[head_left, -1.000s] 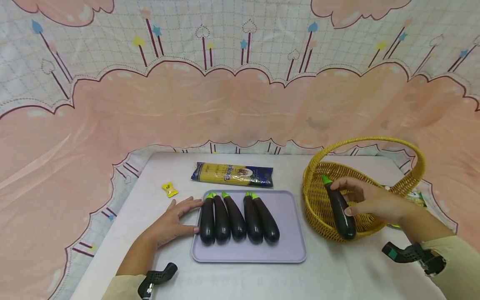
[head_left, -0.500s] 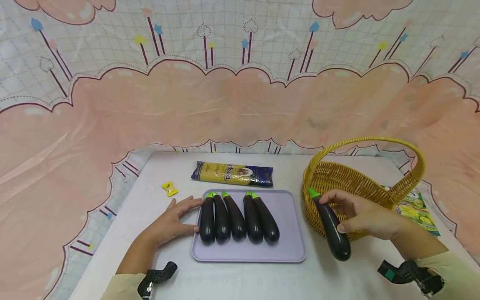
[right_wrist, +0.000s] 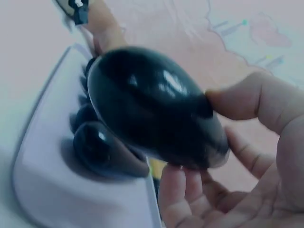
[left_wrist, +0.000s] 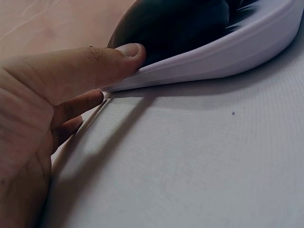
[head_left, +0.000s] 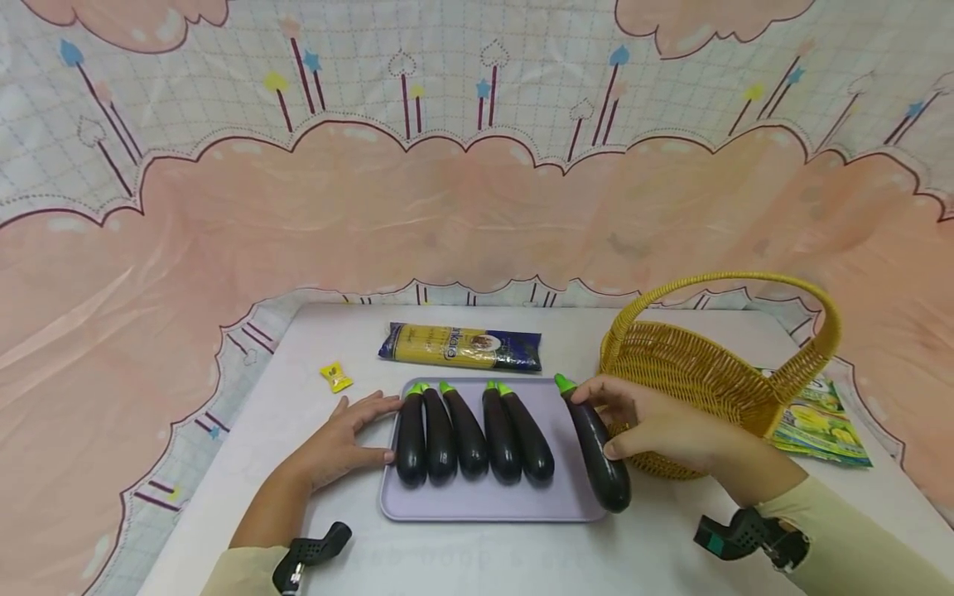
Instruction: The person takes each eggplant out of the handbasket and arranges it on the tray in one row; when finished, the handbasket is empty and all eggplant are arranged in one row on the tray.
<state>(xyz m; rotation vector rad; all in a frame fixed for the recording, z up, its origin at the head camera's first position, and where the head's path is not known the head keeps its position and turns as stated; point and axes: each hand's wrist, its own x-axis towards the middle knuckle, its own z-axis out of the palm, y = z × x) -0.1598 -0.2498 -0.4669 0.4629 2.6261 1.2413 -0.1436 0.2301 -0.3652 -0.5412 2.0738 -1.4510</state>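
Note:
My right hand [head_left: 647,422] holds a dark purple eggplant [head_left: 596,451] with a green stem, pinched between thumb and fingers. In the head view it overlaps the right edge of the lilac tray [head_left: 492,507]. The right wrist view shows the held eggplant [right_wrist: 152,104] large, with another eggplant [right_wrist: 107,149] lying on the tray beyond it. Several eggplants [head_left: 469,434] lie side by side on the tray, stems to the back. My left hand [head_left: 346,439] rests at the tray's left edge, fingers spread, and its thumb [left_wrist: 114,59] touches the rim close by the leftmost eggplant.
Right of the tray stands a yellow wicker basket [head_left: 686,364] with a tall arched handle. Green and yellow packets [head_left: 820,426] lie to its right. Behind the tray is a blue and yellow pasta packet [head_left: 462,346]. A small yellow wrapped candy [head_left: 337,377] lies at the left.
My right hand has carried the eggplant leftward, out from over the basket to the tray's right edge. The packets beside the basket have come into fuller view. My left hand has stayed put.

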